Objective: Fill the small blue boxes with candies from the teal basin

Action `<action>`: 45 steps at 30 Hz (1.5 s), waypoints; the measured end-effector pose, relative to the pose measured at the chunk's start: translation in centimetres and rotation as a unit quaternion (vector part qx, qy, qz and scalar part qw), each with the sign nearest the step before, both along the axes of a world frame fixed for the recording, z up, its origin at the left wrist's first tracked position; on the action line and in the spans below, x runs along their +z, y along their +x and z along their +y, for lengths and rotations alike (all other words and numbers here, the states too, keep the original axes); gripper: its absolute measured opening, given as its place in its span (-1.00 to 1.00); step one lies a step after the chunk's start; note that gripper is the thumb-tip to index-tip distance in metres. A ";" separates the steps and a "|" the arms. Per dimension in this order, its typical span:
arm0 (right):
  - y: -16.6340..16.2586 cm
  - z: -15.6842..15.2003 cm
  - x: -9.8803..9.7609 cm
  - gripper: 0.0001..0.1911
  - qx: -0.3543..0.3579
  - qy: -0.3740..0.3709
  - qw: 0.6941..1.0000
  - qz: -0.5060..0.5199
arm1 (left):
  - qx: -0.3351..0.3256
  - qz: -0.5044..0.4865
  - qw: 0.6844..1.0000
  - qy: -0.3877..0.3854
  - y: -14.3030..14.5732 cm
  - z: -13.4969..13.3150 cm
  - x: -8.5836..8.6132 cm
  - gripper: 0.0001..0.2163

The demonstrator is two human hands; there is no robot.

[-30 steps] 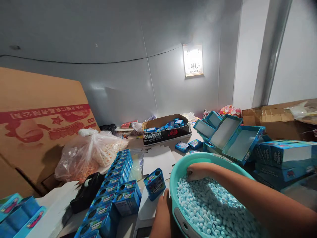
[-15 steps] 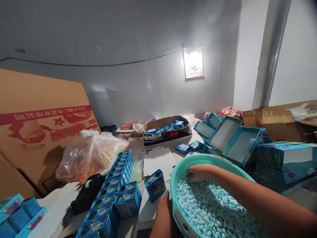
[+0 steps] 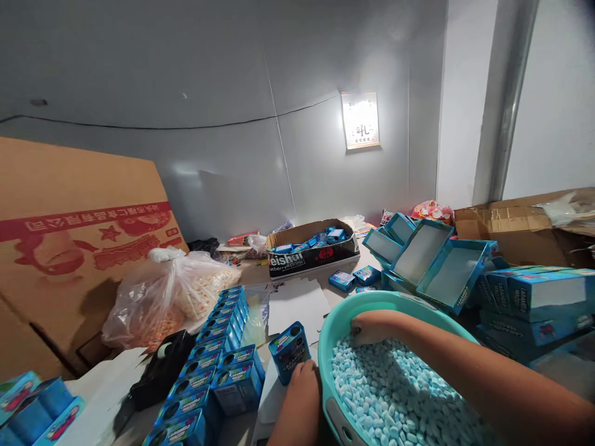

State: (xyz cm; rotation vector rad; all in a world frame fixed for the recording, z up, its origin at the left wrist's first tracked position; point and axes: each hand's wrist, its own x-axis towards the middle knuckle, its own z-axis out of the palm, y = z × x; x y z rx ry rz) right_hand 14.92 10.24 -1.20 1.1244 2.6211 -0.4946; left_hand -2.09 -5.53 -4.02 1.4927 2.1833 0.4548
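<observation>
My right hand (image 3: 372,326) is sunk into a heap of pale blue tablets (image 3: 395,396) in a teal plastic basin (image 3: 344,310), fingers curled down among them, what they grip hidden. My left hand (image 3: 302,384) rests beside the basin's left rim, fingers bent against a small blue tin (image 3: 289,350) that stands tilted on a white sheet. Two rows of the same blue tins (image 3: 218,347) line up to the left of it.
A clear bag of orange-white sweets (image 3: 167,297) and a black tape dispenser (image 3: 160,368) lie at left before a big cardboard sheet (image 3: 69,235). A carton of tins (image 3: 311,248) sits at the back. Open blue display boxes (image 3: 437,260) pile up at right.
My left hand has slid forward up to the single blue tin. The right hand stays buried in the tablets. The view dipped slightly.
</observation>
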 end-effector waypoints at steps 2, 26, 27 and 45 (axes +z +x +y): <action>0.0 0.1 -0.1 -0.51 0.004 -0.005 1.000 -0.005 | -0.020 0.015 1.000 -0.002 0.0 -0.1 0.5 -0.69; -0.1 0.0 0.2 -0.45 0.016 0.005 0.999 -0.029 | -0.103 0.093 0.990 -0.002 -0.9 0.4 0.2 -0.66; -0.1 0.1 0.2 -0.46 0.018 0.004 0.999 -0.025 | -0.111 0.097 0.989 -0.001 -0.9 0.5 0.0 -0.68; -0.1 -0.1 0.5 -0.49 0.007 -0.002 1.000 -0.015 | -0.244 0.141 0.957 0.065 -2.6 -1.6 1.0 -0.78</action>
